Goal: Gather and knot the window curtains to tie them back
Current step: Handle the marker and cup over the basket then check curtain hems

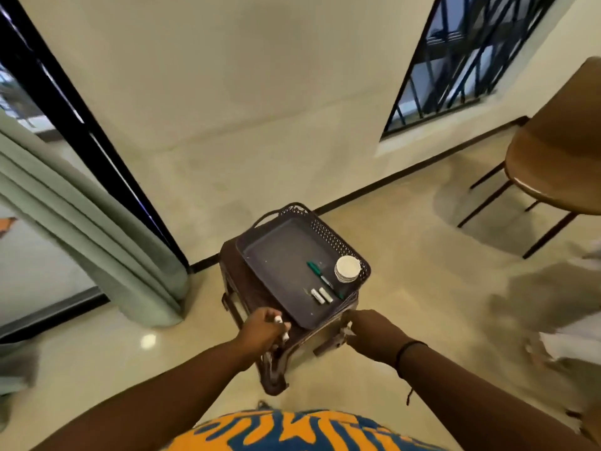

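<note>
A pale green curtain (84,222) hangs in loose folds at the left, beside a black-framed glass door, its hem resting on the floor. Neither hand touches it. My left hand (261,330) grips the near left edge of a dark brown plastic stool (250,288), fingers curled over it. My right hand (367,327) grips the stool's near right edge. A dark perforated tray (279,255) sits on top of the stool.
In the tray lie a green marker (314,267), two white markers (321,295) and a stack of paper cups (347,268). A brown chair (553,164) stands at the right under a barred window (468,60). Pale fabric lies blurred at the right edge.
</note>
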{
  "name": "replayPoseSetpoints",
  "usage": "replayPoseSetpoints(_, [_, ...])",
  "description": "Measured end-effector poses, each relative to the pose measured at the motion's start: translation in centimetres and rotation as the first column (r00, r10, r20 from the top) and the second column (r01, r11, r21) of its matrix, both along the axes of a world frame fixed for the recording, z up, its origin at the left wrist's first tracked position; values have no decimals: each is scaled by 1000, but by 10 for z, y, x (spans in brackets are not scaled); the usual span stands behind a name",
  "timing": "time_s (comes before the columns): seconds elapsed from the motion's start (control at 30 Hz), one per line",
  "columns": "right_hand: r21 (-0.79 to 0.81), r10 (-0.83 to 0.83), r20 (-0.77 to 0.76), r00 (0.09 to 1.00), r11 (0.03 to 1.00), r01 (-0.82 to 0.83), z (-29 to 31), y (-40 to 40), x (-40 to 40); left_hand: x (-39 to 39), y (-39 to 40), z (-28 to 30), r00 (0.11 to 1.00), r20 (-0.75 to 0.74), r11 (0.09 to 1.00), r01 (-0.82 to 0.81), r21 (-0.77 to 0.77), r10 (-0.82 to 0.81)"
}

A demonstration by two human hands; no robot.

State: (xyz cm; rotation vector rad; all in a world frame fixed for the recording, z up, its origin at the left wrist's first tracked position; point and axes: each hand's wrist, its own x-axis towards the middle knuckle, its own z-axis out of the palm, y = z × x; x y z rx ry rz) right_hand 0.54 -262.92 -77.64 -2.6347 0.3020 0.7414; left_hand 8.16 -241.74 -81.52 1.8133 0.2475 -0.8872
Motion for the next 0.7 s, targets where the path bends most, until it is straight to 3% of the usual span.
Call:
replayPoseSetpoints(0.13, [65, -12, 18, 1000, 998, 11, -14, -27, 39, 22, -37, 2, 1000, 2, 998, -20, 56, 20])
replayPoseSetpoints(0.33, [133, 209, 16, 978, 969, -209, -63, -58, 117, 35, -75, -19, 980, -11, 965, -195, 176, 200])
replayPoseSetpoints(0.43, [175, 385, -9, 923, 909, -377, -91, -61, 139, 40, -101, -35, 957, -6, 925, -278, 258, 290])
replayPoseSetpoints(0.5, [246, 412, -8, 911, 884, -398, -114, -62, 156, 52, -124, -56, 965, 10, 909, -251, 332, 263])
replayPoseSetpoints(0.6, [280, 424, 39, 905, 864, -418, -133, -53, 167, 70, -142, -59, 996, 41, 893, -88, 442, 78])
replayPoseSetpoints(0.7, [298, 445, 0, 895, 855, -425, -162, -51, 164, 75, -151, -77, 998, 13, 854, -64, 516, 67])
